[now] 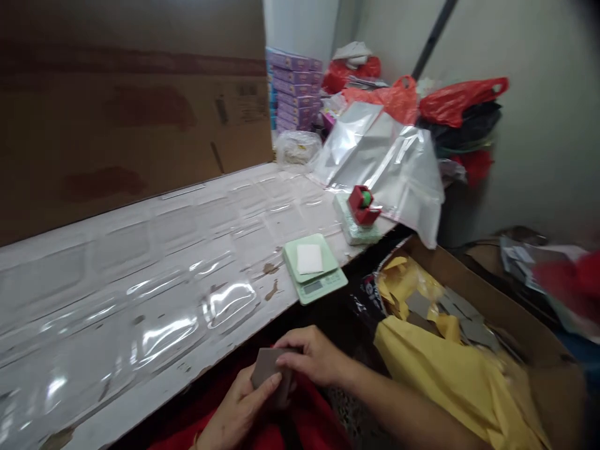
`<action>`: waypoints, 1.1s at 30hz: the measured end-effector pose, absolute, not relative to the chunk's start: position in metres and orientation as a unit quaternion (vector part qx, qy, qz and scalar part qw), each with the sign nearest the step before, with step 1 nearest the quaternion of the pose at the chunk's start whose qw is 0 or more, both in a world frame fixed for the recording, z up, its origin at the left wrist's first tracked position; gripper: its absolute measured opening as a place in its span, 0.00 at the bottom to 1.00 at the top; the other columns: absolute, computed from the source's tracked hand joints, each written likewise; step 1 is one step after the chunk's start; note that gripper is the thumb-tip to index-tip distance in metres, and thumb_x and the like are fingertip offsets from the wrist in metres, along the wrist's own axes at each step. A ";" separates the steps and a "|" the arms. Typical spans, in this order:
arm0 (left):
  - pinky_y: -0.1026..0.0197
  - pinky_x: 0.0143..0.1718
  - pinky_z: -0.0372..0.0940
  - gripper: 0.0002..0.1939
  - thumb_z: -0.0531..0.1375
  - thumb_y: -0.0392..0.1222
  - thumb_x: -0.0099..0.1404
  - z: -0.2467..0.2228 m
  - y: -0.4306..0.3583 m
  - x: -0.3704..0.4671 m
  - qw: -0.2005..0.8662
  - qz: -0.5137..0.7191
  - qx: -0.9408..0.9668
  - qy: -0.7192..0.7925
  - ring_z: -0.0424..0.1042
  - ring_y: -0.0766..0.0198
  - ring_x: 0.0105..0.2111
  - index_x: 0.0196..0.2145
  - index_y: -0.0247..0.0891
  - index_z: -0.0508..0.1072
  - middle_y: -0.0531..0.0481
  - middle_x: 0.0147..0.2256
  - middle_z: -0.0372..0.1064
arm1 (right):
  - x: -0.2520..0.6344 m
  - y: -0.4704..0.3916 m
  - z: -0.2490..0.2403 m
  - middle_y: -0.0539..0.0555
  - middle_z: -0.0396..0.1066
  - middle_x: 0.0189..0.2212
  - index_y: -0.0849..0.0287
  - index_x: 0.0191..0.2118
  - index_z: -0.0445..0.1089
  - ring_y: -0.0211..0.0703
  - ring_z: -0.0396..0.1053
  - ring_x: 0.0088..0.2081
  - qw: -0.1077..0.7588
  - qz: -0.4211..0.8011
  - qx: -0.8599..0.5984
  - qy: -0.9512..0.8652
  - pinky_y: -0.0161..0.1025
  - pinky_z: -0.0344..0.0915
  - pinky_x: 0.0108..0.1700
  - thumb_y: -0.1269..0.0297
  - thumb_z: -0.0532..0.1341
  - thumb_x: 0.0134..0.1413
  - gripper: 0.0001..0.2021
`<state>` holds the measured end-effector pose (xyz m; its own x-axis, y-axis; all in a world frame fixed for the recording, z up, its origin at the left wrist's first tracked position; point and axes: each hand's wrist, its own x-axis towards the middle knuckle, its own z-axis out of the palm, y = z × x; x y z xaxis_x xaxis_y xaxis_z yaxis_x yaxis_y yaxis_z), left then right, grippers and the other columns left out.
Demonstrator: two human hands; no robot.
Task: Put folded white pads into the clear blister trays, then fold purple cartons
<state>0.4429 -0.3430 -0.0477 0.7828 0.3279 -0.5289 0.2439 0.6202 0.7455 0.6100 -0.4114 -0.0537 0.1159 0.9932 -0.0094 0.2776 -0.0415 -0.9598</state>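
Small grey-brown square pieces (268,365) are held between both hands, low in the middle of the view, just off the table's front edge. My left hand (241,400) is closed around them from the left, its thumb on the face. From the right, my right hand (307,356) pinches their upper edge. A pale green scale (323,284) stands at the table's edge, with a white square piece (309,258) on its plate. Rows of clear plastic pouches (173,319) lie flat on the white table (154,390).
A large cardboard box (140,119) stands behind the table. A red tape dispenser (363,206) sits on a wrapped stack at the right. Beyond are plastic bags (398,156) and purple boxes (297,87). An open carton (544,356) with yellow wrapping and grey pieces is at the lower right.
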 end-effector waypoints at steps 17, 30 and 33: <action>0.60 0.40 0.66 0.23 0.62 0.50 0.51 -0.096 -0.332 0.458 0.793 -0.033 0.437 0.424 0.72 0.56 0.38 0.42 0.36 0.69 0.42 0.39 0.73 | 0.832 -0.678 -0.076 0.66 0.63 0.48 0.66 0.49 0.63 0.54 0.60 0.49 0.225 -0.133 -0.957 -0.127 0.50 0.53 0.51 0.57 0.50 0.51 0.22; 0.55 0.46 0.64 0.23 0.62 0.50 0.50 -0.108 -0.332 0.447 0.778 -0.024 0.447 0.441 0.71 0.52 0.42 0.43 0.36 0.70 0.41 0.41 0.73 | 0.829 -0.600 -0.165 0.53 0.70 0.30 0.61 0.31 0.69 0.40 0.68 0.34 0.122 0.297 -0.924 -0.208 0.38 0.63 0.38 0.62 0.58 0.52 0.08; 0.56 0.46 0.64 0.24 0.63 0.50 0.49 -0.104 -0.334 0.448 0.773 -0.026 0.433 0.463 0.70 0.52 0.44 0.43 0.37 0.69 0.41 0.40 0.73 | 0.814 -0.622 -0.170 0.51 0.68 0.34 0.61 0.36 0.67 0.36 0.67 0.34 0.130 0.331 -0.910 -0.213 0.38 0.65 0.37 0.60 0.55 0.56 0.09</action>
